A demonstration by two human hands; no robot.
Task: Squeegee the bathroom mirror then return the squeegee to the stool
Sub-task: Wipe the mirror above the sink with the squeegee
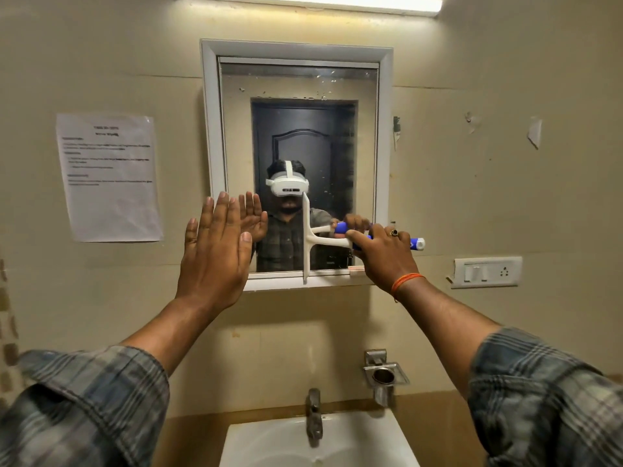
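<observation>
The white-framed bathroom mirror [296, 82] hangs on the beige wall straight ahead. My right hand [384, 256] grips the blue handle of a white squeegee [306, 237]. Its blade stands upright against the lower middle of the glass, reaching down over the bottom frame. My left hand [215, 254] is raised flat with straight fingers at the mirror's lower left corner, holding nothing; whether it touches the frame I cannot tell. Water spots dot the upper glass. The stool is out of view.
A white sink [371, 436] with a metal tap [314, 419] sits below the mirror. A metal holder [384, 374] is fixed to the wall at right. A switch plate [485, 272] lies right of the mirror, a paper notice [109, 176] to the left.
</observation>
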